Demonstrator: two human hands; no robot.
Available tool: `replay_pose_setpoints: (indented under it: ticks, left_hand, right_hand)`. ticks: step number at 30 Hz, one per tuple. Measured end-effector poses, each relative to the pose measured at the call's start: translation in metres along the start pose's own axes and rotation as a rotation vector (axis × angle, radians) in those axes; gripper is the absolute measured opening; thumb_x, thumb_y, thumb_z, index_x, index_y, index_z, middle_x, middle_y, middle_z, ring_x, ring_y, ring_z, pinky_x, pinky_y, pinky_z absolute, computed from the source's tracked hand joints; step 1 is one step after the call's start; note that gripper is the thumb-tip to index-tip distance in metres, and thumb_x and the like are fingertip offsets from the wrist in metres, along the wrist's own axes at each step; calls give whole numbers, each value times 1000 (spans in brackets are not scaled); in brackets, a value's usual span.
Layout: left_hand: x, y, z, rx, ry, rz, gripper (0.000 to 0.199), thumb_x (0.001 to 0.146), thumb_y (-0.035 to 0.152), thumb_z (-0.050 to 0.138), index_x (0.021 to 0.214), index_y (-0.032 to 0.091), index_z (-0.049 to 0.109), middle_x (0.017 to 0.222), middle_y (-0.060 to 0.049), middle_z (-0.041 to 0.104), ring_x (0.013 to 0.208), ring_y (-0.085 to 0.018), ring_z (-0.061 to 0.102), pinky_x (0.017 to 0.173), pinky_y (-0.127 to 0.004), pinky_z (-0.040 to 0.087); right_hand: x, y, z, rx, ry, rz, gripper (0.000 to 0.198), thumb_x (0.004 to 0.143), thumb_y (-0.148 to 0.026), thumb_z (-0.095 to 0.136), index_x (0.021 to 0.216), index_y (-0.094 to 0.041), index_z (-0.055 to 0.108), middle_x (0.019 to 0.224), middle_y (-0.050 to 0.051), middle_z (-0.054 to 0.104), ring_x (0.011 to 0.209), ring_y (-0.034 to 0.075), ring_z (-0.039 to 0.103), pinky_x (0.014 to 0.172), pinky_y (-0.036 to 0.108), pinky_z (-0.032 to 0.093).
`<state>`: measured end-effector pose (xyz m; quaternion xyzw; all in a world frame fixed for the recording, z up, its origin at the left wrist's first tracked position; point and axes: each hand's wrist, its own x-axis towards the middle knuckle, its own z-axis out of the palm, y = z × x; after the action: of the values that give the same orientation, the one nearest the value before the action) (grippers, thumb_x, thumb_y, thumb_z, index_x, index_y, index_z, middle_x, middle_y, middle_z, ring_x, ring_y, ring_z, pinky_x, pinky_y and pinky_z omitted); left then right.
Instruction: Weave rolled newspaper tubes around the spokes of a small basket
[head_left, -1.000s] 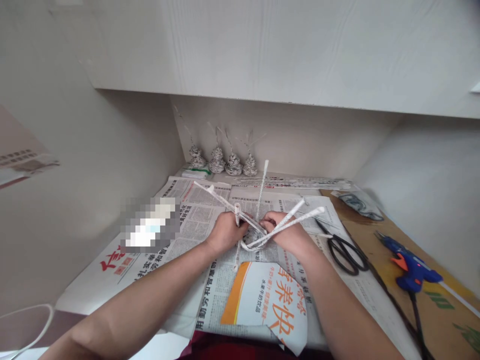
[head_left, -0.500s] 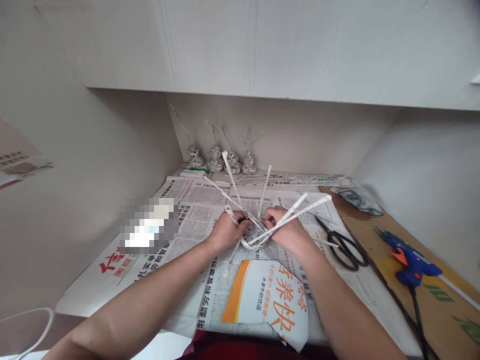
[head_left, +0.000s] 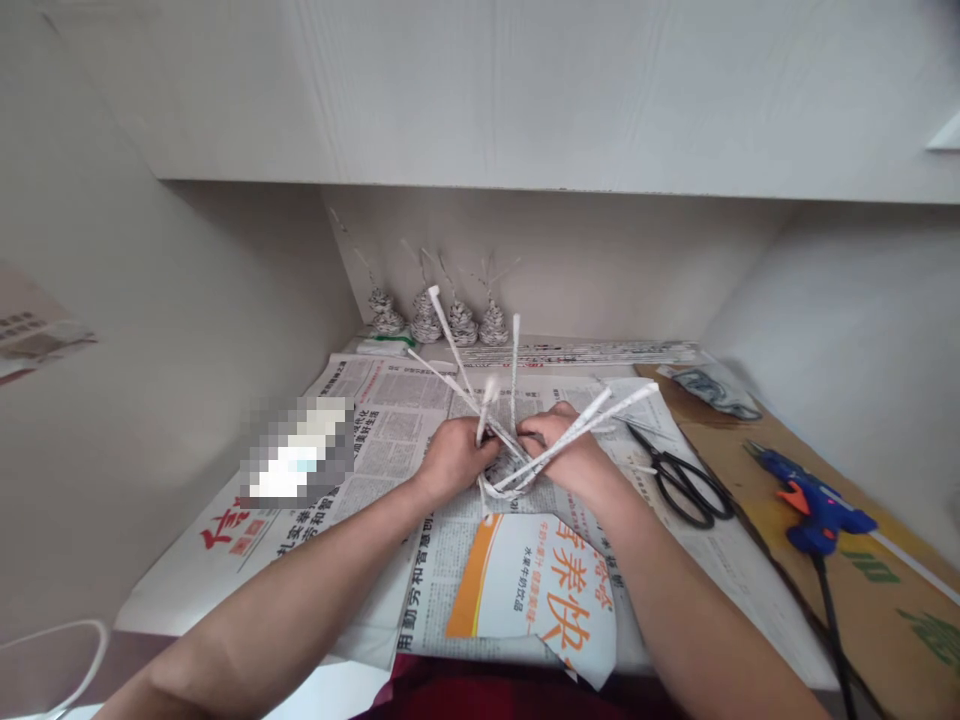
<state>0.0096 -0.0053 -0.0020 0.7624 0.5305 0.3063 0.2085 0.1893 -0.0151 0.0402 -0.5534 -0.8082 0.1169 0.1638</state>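
Between my two hands is a small round piece woven from rolled newspaper strips, the paper weaving [head_left: 504, 488], with several long paper rods sticking up and outward from it. My left hand [head_left: 459, 455] is closed on its left side, thumb and fingers pinching near an upright paper rod [head_left: 485, 408]. On the right edge, my right hand [head_left: 559, 440] grips it with bent fingers, while two crossing paper rods [head_left: 592, 420] pass in front of that hand. The fingertips of both hands are partly hidden by the rods.
Spread newspaper [head_left: 375, 420] covers the worktop, with a printed carton piece [head_left: 525, 590] near me. Black scissors [head_left: 686, 487] and a blue glue gun [head_left: 817, 500] lie right. Several woven gourd shapes [head_left: 493, 323] and a bundle of paper rods [head_left: 600, 353] are behind. A shelf overhangs.
A rod by my left hand has swung from leaning left to nearly upright. The far upright rod has shifted left. Both hands stay on the weaving; the view has shifted slightly.
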Motion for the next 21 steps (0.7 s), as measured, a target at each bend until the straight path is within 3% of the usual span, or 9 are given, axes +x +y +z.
replay_pose_setpoints:
  ticks: [3,6,10,12,15,18,21]
  left_hand:
    - [-1,1,1,-9,5,-12,18,79,27,58,72,15,70,68,-3,70,66,-16,63,58,-22,41]
    - [1,-1,-9,-216,-78,-30,17,78,28,61,80,14,70,74,-5,71,68,-17,65,61,-23,45]
    - [5,-5,-42,-670,-587,-55,45,69,28,75,111,16,66,99,-10,73,89,-21,68,77,-29,53]
    - [6,-6,-57,-744,-680,-34,47,66,24,78,111,19,67,106,-10,72,100,-22,67,87,-32,52]
    - [7,-9,-63,-763,-698,-81,46,65,23,78,110,19,69,106,-11,72,101,-25,67,84,-35,54]
    - [8,-11,-52,-720,-612,-132,44,70,28,74,112,18,67,102,-10,73,89,-23,69,70,-31,56]
    - [7,-11,-36,-583,-504,10,40,67,26,77,105,15,70,97,-8,74,89,-21,68,78,-29,54]
  right_hand:
    - [-1,-2,3,26,-9,66,17,79,-19,55,73,-19,71,70,4,67,70,18,56,64,27,36]
    - [-2,0,9,79,4,106,16,78,-21,55,69,-19,68,63,1,62,60,14,51,55,25,31]
    - [-2,5,16,148,-3,126,17,79,-25,57,65,-18,65,58,-1,57,56,12,49,52,24,29]
    - [-1,7,17,154,-8,118,19,81,-25,54,66,-19,65,59,-1,58,57,13,50,53,24,30]
    - [-1,7,18,138,-11,95,17,80,-22,53,70,-19,67,62,0,61,59,13,52,54,24,32]
    - [-2,-1,16,115,-27,79,17,80,-20,53,73,-19,69,66,1,64,62,15,54,56,24,34]
    - [-3,-13,15,95,-58,33,18,80,-21,53,77,-20,71,72,4,68,65,17,57,60,26,36]
